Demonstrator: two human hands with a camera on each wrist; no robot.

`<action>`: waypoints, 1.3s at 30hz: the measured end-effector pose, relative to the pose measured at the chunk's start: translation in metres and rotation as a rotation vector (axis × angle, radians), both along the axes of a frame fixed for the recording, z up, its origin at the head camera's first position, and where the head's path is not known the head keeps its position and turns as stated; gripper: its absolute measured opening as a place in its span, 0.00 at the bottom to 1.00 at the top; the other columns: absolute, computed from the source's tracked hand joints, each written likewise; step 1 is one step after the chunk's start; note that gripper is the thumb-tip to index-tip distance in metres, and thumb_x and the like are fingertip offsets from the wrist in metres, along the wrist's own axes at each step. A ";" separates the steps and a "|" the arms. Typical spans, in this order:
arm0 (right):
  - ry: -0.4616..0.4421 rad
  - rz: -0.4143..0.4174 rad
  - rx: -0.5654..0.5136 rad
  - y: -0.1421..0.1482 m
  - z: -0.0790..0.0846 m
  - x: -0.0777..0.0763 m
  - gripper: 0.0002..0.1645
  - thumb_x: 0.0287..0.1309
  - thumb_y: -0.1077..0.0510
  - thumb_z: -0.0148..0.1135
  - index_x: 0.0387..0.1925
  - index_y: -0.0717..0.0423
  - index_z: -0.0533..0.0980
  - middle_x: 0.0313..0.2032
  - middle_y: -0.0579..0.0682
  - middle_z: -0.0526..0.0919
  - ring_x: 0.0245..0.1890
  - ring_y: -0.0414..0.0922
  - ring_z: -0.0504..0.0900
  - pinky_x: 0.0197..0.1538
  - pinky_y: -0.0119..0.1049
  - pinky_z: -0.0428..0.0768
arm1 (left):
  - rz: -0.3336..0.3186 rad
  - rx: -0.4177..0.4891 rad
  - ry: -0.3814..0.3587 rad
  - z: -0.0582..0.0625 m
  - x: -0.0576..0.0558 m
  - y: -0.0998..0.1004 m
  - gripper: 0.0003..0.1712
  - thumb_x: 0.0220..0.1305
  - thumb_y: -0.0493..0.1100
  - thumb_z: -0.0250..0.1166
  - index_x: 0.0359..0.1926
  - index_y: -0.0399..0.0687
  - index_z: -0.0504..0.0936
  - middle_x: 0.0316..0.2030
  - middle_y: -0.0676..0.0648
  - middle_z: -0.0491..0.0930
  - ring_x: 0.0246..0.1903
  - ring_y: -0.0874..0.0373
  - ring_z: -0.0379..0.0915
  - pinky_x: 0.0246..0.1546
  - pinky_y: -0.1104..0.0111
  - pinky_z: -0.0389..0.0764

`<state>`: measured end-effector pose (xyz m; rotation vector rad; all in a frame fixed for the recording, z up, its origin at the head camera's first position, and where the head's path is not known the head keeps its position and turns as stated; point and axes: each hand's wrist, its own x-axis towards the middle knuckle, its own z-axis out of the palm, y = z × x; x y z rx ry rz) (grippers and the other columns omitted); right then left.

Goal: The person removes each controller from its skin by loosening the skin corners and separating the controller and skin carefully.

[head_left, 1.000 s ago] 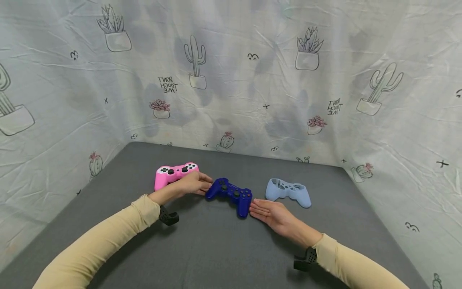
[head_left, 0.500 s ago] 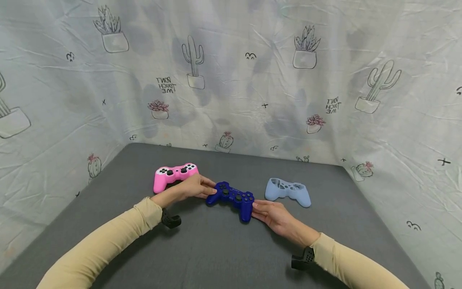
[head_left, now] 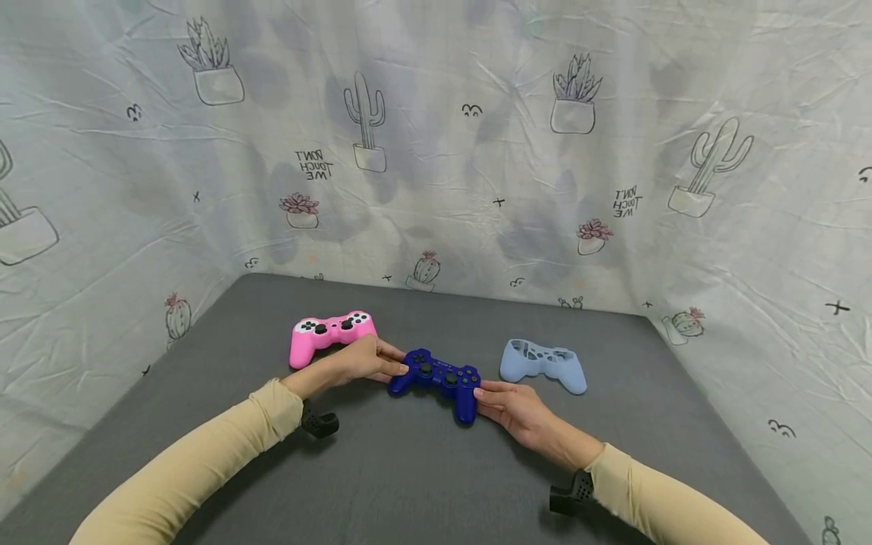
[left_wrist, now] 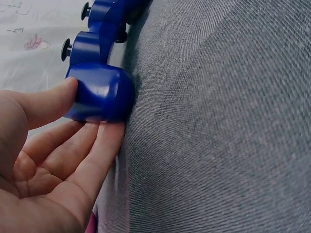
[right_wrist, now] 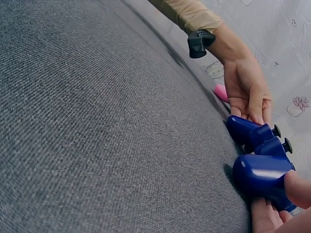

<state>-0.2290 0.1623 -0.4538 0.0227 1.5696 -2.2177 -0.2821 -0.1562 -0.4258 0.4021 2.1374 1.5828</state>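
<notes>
A dark blue game controller (head_left: 437, 375) sits at or very near the table surface, between both hands, in the head view. My left hand (head_left: 364, 359) pinches its left end: in the left wrist view the thumb (left_wrist: 53, 101) presses the face of the grip while the straight fingers touch its outer side. At the other end, my right hand (head_left: 521, 412) has its thumb on the right grip and fingers against the side, partly hidden. Close behind the left hand lies a pink controller (head_left: 311, 345) with white button areas, partly covered by that hand.
A light blue silicone controller cover (head_left: 543, 364), with cut-out holes, lies behind the right hand. The grey cloth-covered table (head_left: 402, 484) is bounded by a white curtain (head_left: 436, 151) printed with cacti. Each wrist wears a black camera mount (head_left: 319, 421).
The blue controller has shifted slightly toward me and to the right. Both thumbs have come onto its grips, where before the fingers only lay beside its ends. The pink controller and cover stay put.
</notes>
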 end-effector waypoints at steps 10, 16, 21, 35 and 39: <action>0.002 0.007 0.005 0.001 -0.001 0.001 0.32 0.65 0.72 0.58 0.66 0.79 0.59 0.65 0.72 0.63 0.58 0.52 0.75 0.59 0.46 0.73 | 0.006 0.000 -0.004 -0.001 0.000 0.001 0.28 0.64 0.38 0.69 0.60 0.26 0.73 0.56 0.34 0.77 0.49 0.48 0.79 0.47 0.60 0.80; 0.000 0.007 0.004 0.001 0.001 0.000 0.33 0.64 0.72 0.59 0.66 0.79 0.58 0.65 0.72 0.64 0.58 0.53 0.75 0.59 0.47 0.73 | 0.008 0.008 -0.006 0.001 0.001 0.000 0.28 0.64 0.38 0.68 0.61 0.25 0.73 0.56 0.33 0.76 0.50 0.49 0.78 0.48 0.60 0.80; -0.012 -0.010 0.001 0.000 0.002 -0.001 0.33 0.64 0.72 0.59 0.66 0.79 0.58 0.65 0.72 0.64 0.58 0.53 0.75 0.58 0.46 0.73 | 0.017 0.008 -0.012 0.002 0.002 0.001 0.28 0.64 0.38 0.68 0.61 0.26 0.73 0.57 0.34 0.76 0.51 0.49 0.78 0.48 0.61 0.79; -0.027 -0.021 0.007 -0.001 0.002 0.000 0.32 0.64 0.71 0.60 0.65 0.78 0.61 0.65 0.71 0.64 0.58 0.53 0.75 0.57 0.46 0.74 | 0.044 -0.010 -0.001 0.001 0.006 0.002 0.27 0.65 0.38 0.68 0.60 0.28 0.74 0.56 0.36 0.76 0.51 0.50 0.78 0.47 0.61 0.80; -0.031 -0.026 0.006 -0.001 0.002 0.001 0.32 0.63 0.72 0.60 0.65 0.79 0.61 0.64 0.71 0.66 0.57 0.52 0.77 0.57 0.47 0.74 | 0.058 -0.005 -0.005 0.000 0.006 0.003 0.26 0.64 0.38 0.68 0.60 0.29 0.76 0.55 0.38 0.78 0.51 0.51 0.78 0.47 0.61 0.80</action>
